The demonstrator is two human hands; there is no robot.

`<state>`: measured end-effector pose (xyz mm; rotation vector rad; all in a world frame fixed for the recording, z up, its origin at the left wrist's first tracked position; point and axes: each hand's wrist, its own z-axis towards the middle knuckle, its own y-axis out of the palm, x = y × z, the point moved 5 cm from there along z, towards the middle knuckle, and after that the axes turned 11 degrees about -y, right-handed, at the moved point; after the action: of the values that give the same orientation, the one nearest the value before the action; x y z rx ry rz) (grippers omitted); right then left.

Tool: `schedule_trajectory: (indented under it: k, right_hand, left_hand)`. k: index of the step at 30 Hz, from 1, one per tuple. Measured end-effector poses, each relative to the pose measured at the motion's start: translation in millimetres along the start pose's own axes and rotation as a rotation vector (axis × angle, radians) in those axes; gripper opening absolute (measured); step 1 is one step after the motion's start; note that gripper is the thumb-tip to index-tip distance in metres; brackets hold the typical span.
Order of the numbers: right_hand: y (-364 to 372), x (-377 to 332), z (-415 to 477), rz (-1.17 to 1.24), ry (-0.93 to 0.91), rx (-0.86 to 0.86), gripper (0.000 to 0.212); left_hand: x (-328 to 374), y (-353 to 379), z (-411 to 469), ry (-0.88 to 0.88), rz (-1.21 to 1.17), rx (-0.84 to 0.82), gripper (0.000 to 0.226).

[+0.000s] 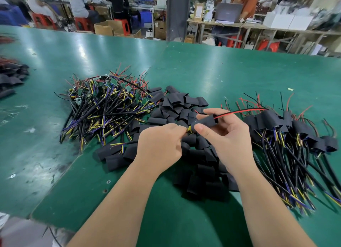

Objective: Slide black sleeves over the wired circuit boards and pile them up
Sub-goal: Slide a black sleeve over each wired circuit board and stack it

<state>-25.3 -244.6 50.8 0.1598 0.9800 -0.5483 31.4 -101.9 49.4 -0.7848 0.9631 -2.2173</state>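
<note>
Right hand grips a black sleeve at centre, red-black wires trailing toward 2 o'clock; left hand pinches the circuit board (only a yellow part shows) at the sleeve's 8 o'clock end. Sleeved pile at 3 o'clock.

Two bare arms of the person wearing the camera. The left grip is a bare, slim hand with smooth knuckles. The right grip is a bare hand too, and its thumb ends in a short, rounded, plain nail. The slender left forearm and slender right forearm are uncovered along all their visible length, from the wrists to the bottom edge of the view, the skin smooth and even.
</note>
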Motion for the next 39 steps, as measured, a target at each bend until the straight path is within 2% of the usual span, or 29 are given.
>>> schedule_trajectory:
  k: [3, 6, 10, 14, 16, 19, 21, 25, 27, 30, 32, 33, 35, 37, 39]
  right_hand:
    - [3, 4, -1, -0.074, 0.026, -0.024, 0.030]
    - [1, 13, -2, -0.017, 0.119, 0.044, 0.022]
    - [7, 15, -6, 0.009, 0.171, 0.020, 0.016]
    - [11, 12, -6, 0.061, 0.181, -0.023, 0.026]
    - [15, 14, -9, 0.131, 0.243, -0.013, 0.037]
    - [24, 17, -10, 0.473, 0.382, 0.109, 0.048]
    - [20, 16, -4, 0.691, 0.441, 0.279, 0.041]
    - [-20, 4, 20, 0.867, 0.388, 0.532, 0.004]
    - [-45, -7, 30, 0.909, 0.324, 0.596, 0.013]
    - [-76, -20, 39, 0.724, 0.259, 0.599, 0.011]
    - [-91, -23, 41, 0.458, 0.254, 0.584, 0.003]
    - [-96, -24, 42, 0.269, 0.246, 0.532, 0.011]
    - [-96, -20, 42, -0.230, 0.216, 0.321, 0.031]
    - [-89, -8, 37, -0.761, 0.191, 0.064, 0.040]
    - [-81, 8, 28, -1.033, 0.229, -0.113, 0.042]
  left_hand:
    - [0, 3, -1, -0.018, 0.010, -0.009, 0.011]
    - [-1, 2, 0, -0.041, -0.027, 0.032, 0.012]
    - [1, 0, -1, -0.021, -0.054, 0.072, 0.008]
    - [-5, 2, 0, -0.055, -0.148, 0.092, 0.021]
    - [-9, 2, 1, -0.090, -0.204, 0.100, 0.018]
    - [-11, 1, 2, -0.131, -0.282, 0.100, 0.019]
    - [-15, -2, 4, -0.169, -0.338, 0.116, 0.031]
    - [-35, -9, 6, -0.309, -0.436, 0.162, 0.052]
    - [-47, -10, 7, -0.413, -0.434, 0.227, 0.050]
    - [-61, -5, 8, -0.561, -0.293, 0.235, 0.039]
    - [-69, 3, 8, -0.635, -0.132, 0.179, 0.027]
    - [-73, 7, 7, -0.672, -0.039, 0.124, 0.029]
    - [-79, 14, 4, -0.734, 0.111, 0.013, 0.037]
    - [-83, 19, 2, -0.755, 0.198, -0.043, 0.039]
    - [-85, 22, 1, -0.748, 0.247, -0.055, 0.035]
